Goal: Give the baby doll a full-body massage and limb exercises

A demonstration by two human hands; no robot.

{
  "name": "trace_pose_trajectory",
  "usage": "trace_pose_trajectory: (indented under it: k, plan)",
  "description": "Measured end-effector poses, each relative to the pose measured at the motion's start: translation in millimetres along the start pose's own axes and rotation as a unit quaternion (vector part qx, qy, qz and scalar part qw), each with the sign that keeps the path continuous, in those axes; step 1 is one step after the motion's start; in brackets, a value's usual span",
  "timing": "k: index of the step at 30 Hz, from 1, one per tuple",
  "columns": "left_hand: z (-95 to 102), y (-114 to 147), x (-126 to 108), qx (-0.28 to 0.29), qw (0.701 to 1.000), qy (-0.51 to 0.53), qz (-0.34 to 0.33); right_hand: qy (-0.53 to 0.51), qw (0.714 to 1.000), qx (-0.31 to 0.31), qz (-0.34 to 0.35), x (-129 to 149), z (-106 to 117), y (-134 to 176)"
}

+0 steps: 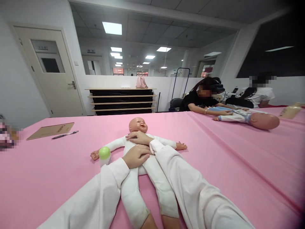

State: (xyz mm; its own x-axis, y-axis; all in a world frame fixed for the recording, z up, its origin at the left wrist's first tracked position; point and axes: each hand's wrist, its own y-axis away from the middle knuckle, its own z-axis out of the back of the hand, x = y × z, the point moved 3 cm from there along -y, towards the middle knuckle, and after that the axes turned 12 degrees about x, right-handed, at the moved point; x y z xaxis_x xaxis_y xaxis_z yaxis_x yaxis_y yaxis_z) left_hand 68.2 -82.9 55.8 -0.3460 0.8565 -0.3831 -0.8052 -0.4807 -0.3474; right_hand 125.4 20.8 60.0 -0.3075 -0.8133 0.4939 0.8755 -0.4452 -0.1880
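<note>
A baby doll (152, 178) with a white cloth body lies face up on the pink-covered table, its head away from me and its arms spread. My left hand (136, 156) rests flat across the doll's lower belly, fingers stretched out. Higher up, on the chest just below the chin, my right hand (140, 138) lies flat with its fingers extended. Neither hand grasps anything. Beside my left wrist stands a white bottle with a green cap (105, 155), close to the doll's arm.
A brown notebook (51, 130) and a pen (64, 135) lie on the pink cloth (78, 146) at left. Across the table, a person (200, 98) handles another doll (252, 118). A pale yellow bottle (290, 111) is at far right; another person (259, 92) sits behind.
</note>
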Motion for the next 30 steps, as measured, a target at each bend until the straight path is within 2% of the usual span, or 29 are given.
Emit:
trace_pose_trajectory:
  k: [3, 5, 8, 11, 16, 19, 21, 23, 26, 28, 30]
  plan:
    - [1.4, 4.2, 4.2, -0.039, 0.998, 0.011, 0.042, -0.017, 1.0, -0.019, -0.002, -1.4, 0.6, 9.9]
    - [-0.2, 5.9, 4.1, -0.04, 0.997, -0.009, 0.061, -0.011, 0.999, -0.035, -0.01, -0.1, 0.5, 14.7]
    - [-3.8, 7.0, -0.7, -0.021, 0.997, -0.053, 0.055, 0.013, 0.999, -0.037, -0.007, 3.0, -1.7, 18.3]
    - [-4.8, 9.3, -7.2, -0.04, 0.992, -0.119, 0.026, 0.035, 0.999, -0.017, -0.005, 4.3, -4.6, 16.9]
    - [-7.0, 12.9, -16.1, -0.083, 0.953, -0.277, -0.086, 0.087, 0.993, 0.078, -0.022, 15.6, -9.1, 2.7]
    - [-10.5, 9.9, -20.1, -0.069, 0.934, -0.31, -0.164, 0.097, 0.979, 0.168, -0.056, 29.2, -11.6, -8.1]
    - [-12.3, 6.0, -22.1, -0.039, 0.939, -0.29, -0.183, 0.111, 0.968, 0.212, -0.079, 36.2, -12.5, -13.2]
    - [-12.4, 2.6, -22.6, -0.01, 0.955, -0.251, -0.156, 0.12, 0.964, 0.222, -0.088, 38.7, -11.6, -15.0]
    - [-10.3, 2.9, -20.5, 0.005, 0.98, -0.182, -0.082, 0.094, 0.974, 0.191, -0.072, 33.3, -6.8, -8.5]
    - [-8.4, 6.9, -17.0, -0.009, 0.989, -0.142, -0.037, 0.056, 0.986, 0.149, -0.051, 26.0, -2.8, 1.3]
    - [-6.4, 12.6, -12.7, -0.047, 0.992, -0.118, -0.005, 0.015, 0.996, 0.082, -0.032, 18.9, 0.1, 12.5]
